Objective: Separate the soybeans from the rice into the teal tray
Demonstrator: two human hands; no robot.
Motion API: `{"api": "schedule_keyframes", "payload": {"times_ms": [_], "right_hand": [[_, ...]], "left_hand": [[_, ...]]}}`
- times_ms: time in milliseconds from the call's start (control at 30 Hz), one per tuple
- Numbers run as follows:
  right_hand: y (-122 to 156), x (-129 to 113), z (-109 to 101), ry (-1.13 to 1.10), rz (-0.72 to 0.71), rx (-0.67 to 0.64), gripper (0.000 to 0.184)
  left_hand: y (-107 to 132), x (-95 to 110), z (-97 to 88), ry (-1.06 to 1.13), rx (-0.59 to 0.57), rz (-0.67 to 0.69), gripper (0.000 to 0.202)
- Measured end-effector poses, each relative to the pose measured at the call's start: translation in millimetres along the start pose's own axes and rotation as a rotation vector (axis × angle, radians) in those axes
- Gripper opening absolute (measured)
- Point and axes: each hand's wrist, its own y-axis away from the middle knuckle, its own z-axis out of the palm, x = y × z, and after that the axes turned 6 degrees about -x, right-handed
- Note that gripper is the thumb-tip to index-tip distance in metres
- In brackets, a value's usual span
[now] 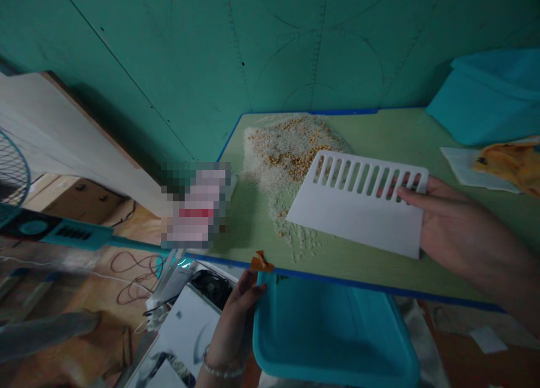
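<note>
My right hand [451,225] grips the right end of a white plastic scraper [358,216] with a row of slots, its thumb across the slotted part. The scraper is held over the table beside a heap of white rice grains [270,146] mixed with round yellow beans [301,163]. A thin trail of grains runs from the heap toward the front edge. Below that edge, my left hand [240,306] is closed on the left rim of a teal plastic basin [337,332]. A scrap of orange tape [261,262] sticks up on the edge above my fingers.
The table [379,129] has blue edging and stands against a green wall [295,39]. A teal bin [493,95] and an orange cloth [512,160] sit at the right. At the left are a pixelated box [200,208], a fan [12,168] and a white carton [189,326].
</note>
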Motion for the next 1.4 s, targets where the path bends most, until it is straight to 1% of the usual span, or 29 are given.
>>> {"api": "schedule_keyframes", "payload": {"times_ms": [100, 267, 500, 567, 700, 833, 1033, 1167, 1333, 1400], "right_hand": [[-2.9, -1.0, 8.2, 0.01, -0.003, -0.046, 0.017], [-1.5, 1.6, 18.4, 0.053, 0.014, -0.115, 0.017], [4.0, 4.0, 16.5, 0.09, 0.021, -0.18, 0.018], [5.2, 4.7, 15.0, 0.103, 0.018, -0.185, 0.019], [6.1, 6.1, 14.2, 0.093, -0.015, -0.165, 0.02], [6.8, 7.6, 16.9, 0.065, -0.037, -0.165, 0.018], [8.5, 13.1, 20.0, 0.047, -0.005, -0.205, 0.016], [8.3, 16.3, 17.4, 0.051, 0.025, -0.246, 0.022], [9.7, 15.3, 12.4, 0.041, 0.013, -0.243, 0.027], [10.0, 15.5, 11.4, 0.044, 0.011, -0.243, 0.028]], "left_hand": [[1.9, 2.1, 0.5, 0.022, 0.023, 0.002, 0.03], [5.3, 6.0, -3.6, 0.009, 0.124, 0.015, 0.024], [8.2, 10.3, -9.0, -0.042, 0.189, 0.048, 0.035], [6.9, 10.9, -10.1, -0.04, 0.182, 0.046, 0.041], [3.6, 10.4, -13.3, -0.039, 0.119, 0.049, 0.047], [3.8, 9.6, -15.5, -0.034, 0.141, 0.051, 0.047], [5.5, 13.5, -15.2, -0.012, 0.162, 0.06, 0.046], [6.4, 15.1, -14.3, 0.005, 0.136, 0.058, 0.041], [7.3, 12.9, -12.8, 0.023, 0.186, 0.053, 0.039], [6.7, 11.9, -12.1, 0.013, 0.185, 0.055, 0.038]]}}
